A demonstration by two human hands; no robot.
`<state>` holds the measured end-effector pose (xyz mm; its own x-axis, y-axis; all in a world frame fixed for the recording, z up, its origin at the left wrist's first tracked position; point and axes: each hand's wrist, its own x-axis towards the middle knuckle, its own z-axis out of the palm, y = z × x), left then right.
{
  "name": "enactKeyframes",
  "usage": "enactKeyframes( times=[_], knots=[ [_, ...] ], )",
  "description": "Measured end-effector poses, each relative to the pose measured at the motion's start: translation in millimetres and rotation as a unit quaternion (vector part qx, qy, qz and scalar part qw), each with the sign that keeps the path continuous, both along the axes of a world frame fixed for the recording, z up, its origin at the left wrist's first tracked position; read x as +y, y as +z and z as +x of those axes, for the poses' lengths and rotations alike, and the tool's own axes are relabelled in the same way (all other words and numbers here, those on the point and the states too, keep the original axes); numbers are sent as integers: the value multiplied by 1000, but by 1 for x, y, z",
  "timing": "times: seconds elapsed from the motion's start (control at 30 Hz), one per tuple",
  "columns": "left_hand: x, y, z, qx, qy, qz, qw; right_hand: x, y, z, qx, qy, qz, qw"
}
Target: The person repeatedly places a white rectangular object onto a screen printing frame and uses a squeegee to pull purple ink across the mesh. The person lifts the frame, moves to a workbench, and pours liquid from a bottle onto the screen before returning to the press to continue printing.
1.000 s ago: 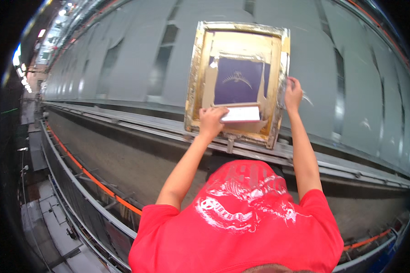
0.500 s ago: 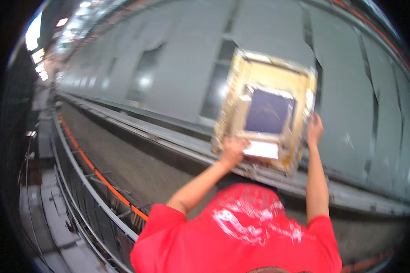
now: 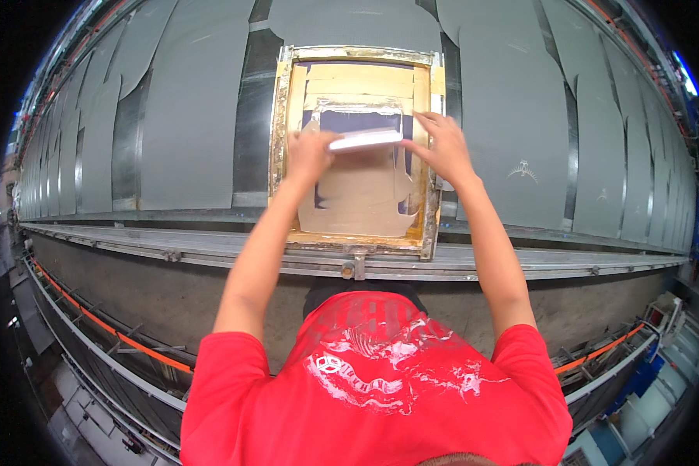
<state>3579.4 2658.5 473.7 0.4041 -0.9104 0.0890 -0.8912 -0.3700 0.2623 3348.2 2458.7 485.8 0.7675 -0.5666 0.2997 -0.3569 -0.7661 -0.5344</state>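
A printing screen [image 3: 280, 167] with a worn metal frame and yellow-tan border lies square on grey fabric panels in front of me. My left hand [image 3: 309, 158] is closed around the left end of a white squeegee [image 3: 365, 139], which lies across the mesh, slightly blurred. My right hand [image 3: 445, 147] is at the squeegee's right end, thumb against it and fingers apart toward the frame's right side. Grey-brown ink [image 3: 357, 194] covers the lower part of the screen. Dark purple mesh [image 3: 349, 120] shows above the squeegee.
Grey fabric panels [image 3: 190, 109] line the long table, with dark strips between them. One panel to the right bears a small pale printed motif [image 3: 523, 172]. A metal rail [image 3: 481, 262] runs along the near edge, with a metal clamp [image 3: 355, 268] at the screen. Orange piping [image 3: 116, 335] curves behind me.
The screen was tilted in my hands at its left and right sides; now it lies square to the table. The left hand has taken the squeegee, now higher up, with ink spread below it.
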Motion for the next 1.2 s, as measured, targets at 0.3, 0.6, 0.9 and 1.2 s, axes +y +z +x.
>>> enactKeyframes(
  times=[0.3, 0.6, 0.9, 1.2],
  knots=[
    [-28, -6, 8, -14, -14, 21, 1000, 15, -52, 38, 73, 34, 31, 996],
    [57, -14, -52, 10, -29, -36, 999, 93, -37, -28, 79, 58, 40, 994],
    [-74, -1, 26, 17, -6, 13, 1000, -24, -38, 55, 52, 4, 2, 999],
    [60, -25, -55, 48, -11, 31, 998, 102, -50, -39, 56, 50, 81, 994]
  ],
)
